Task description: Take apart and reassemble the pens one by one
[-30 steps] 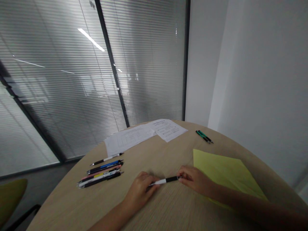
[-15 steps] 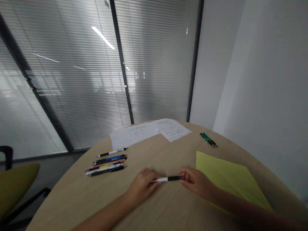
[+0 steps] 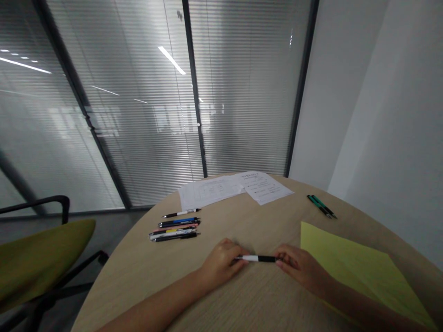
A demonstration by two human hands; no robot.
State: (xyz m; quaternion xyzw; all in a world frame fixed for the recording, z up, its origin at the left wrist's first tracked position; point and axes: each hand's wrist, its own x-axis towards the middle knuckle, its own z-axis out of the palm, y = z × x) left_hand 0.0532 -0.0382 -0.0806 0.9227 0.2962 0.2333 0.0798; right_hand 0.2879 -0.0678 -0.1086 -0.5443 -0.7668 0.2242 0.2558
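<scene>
A white and black pen lies level just above the wooden table, held at both ends. My left hand is closed on the white end and my right hand pinches the black end. To the right of my right hand lies a yellow sheet of paper. A row of several pens lies on the table to the left, beyond my left hand.
White printed papers lie at the table's far edge. Two green pens rest at the far right. A chair with an olive seat stands at the left. Glass walls with blinds rise behind the table.
The view has swung left, bringing the chair into sight. Both hands still hold the pen, which has turned from slightly tilted to level.
</scene>
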